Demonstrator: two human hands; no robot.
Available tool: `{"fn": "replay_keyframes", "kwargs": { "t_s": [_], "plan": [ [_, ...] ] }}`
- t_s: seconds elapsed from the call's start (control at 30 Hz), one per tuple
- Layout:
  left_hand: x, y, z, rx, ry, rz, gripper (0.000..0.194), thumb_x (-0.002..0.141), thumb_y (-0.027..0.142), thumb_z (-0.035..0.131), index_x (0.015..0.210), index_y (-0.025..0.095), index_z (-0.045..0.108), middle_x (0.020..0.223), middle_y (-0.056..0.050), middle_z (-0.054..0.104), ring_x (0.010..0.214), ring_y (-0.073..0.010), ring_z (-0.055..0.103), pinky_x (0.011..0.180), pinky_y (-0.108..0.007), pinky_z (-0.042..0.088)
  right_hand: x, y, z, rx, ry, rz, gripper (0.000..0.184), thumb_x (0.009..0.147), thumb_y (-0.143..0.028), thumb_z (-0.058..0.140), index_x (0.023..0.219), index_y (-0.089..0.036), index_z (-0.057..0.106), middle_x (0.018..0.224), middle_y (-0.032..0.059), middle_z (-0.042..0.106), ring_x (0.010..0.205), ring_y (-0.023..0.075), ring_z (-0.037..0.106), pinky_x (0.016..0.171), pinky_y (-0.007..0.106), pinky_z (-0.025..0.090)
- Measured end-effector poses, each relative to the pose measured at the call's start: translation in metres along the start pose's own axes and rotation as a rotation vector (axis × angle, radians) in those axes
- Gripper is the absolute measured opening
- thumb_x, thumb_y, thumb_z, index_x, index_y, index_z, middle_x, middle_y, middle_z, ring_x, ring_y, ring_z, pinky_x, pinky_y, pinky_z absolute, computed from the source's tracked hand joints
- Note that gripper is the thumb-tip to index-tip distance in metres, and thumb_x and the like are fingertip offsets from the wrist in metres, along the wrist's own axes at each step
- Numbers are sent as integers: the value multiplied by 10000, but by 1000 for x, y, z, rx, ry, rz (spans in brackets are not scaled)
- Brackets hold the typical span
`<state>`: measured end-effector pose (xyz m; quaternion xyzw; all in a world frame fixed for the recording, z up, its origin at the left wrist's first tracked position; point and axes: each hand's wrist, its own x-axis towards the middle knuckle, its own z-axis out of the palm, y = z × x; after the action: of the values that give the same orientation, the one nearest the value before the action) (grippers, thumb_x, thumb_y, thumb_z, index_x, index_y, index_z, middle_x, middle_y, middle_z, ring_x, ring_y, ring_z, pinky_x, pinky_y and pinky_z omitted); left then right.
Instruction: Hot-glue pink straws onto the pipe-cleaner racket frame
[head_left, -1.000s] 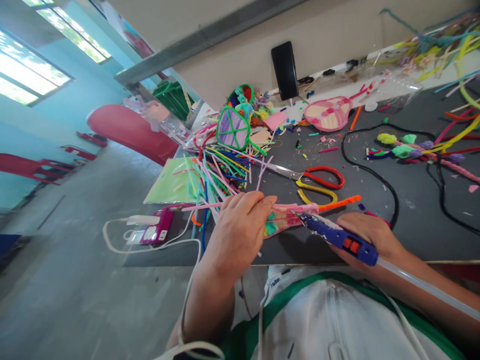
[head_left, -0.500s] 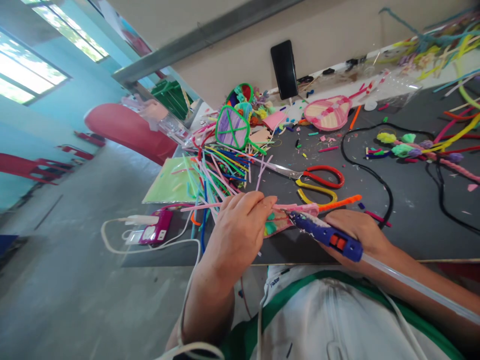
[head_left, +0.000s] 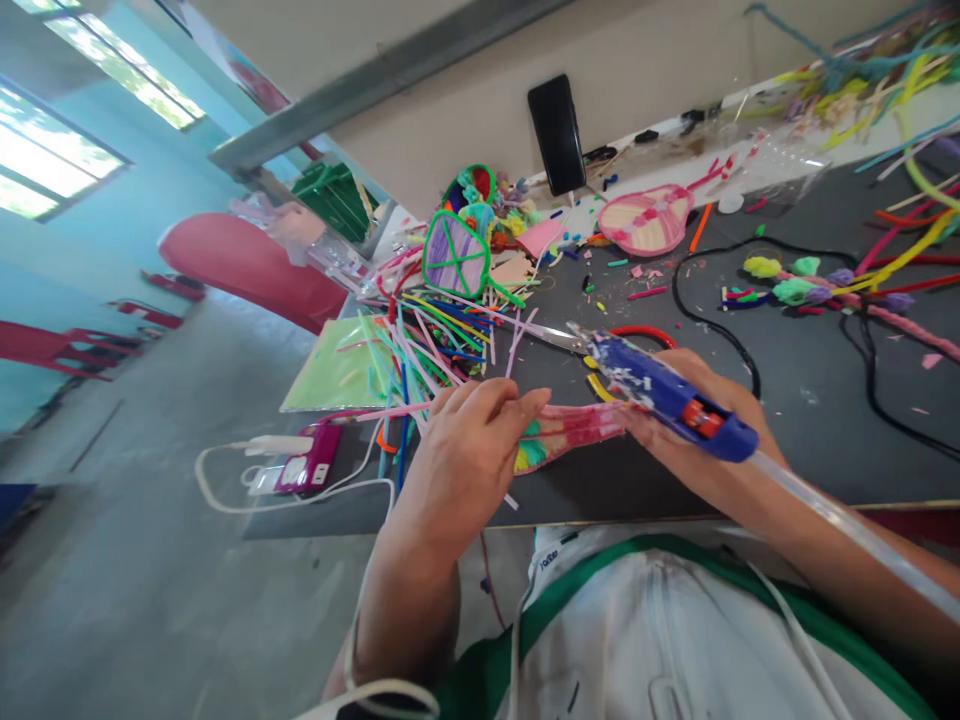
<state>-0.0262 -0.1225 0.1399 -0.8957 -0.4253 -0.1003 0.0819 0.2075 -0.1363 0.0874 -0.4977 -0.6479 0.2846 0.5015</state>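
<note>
My left hand (head_left: 469, 465) is closed over a flat pink craft piece (head_left: 581, 425) with a fuzzy edge and green and yellow patches. Its palm covers the left part of the piece, and a pink pipe cleaner (head_left: 397, 410) sticks out on that side. In my right hand (head_left: 694, 455) is a blue glue gun (head_left: 649, 385), its nozzle pointing up and left above the craft piece. A long clear glue stick (head_left: 832, 515) runs out of the gun's back. Behind the gun lie scissors (head_left: 559, 337) with red and yellow handles, partly hidden by it.
Pipe cleaners (head_left: 442, 350) are heaped left of the scissors. A green-and-purple paddle-shaped craft (head_left: 456, 255) and a pink one (head_left: 649, 220) lie farther back. A phone (head_left: 556, 135) leans on the wall. A magenta power bank (head_left: 319, 455) and black cable (head_left: 720, 325) lie on the table.
The glue gun has lifted off the craft piece, its nozzle now higher and over the scissors. My left hand stays on the piece. The whole view has shifted slightly.
</note>
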Motion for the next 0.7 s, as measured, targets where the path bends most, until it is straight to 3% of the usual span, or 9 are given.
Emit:
{"fn": "replay_keyframes", "kwargs": {
  "t_s": [0.17,0.37,0.7],
  "plan": [
    [0,-2,-2,13,-36,16,343,942,151,466,1239,206,630,1053,-91,617,941,-230,574,823,-376,441,14,-8,16,-170,-49,-54,30,756,-218,601,738,-198,588,756,57,645,732,221,619,674,347,462],
    [-1,-3,0,20,-20,19,321,935,163,479,1203,205,651,1048,-93,612,944,-236,577,829,-392,447,17,1,30,-233,-45,-66,52,707,-221,574,691,-220,524,673,16,563,622,176,538,580,289,380],
    [-3,-3,-1,36,-20,18,313,923,199,500,1199,209,647,1057,-91,607,951,-238,573,839,-392,442,19,7,39,-173,-72,-97,153,777,-229,529,653,-219,440,662,11,536,629,164,515,587,282,362]
  ]
}}
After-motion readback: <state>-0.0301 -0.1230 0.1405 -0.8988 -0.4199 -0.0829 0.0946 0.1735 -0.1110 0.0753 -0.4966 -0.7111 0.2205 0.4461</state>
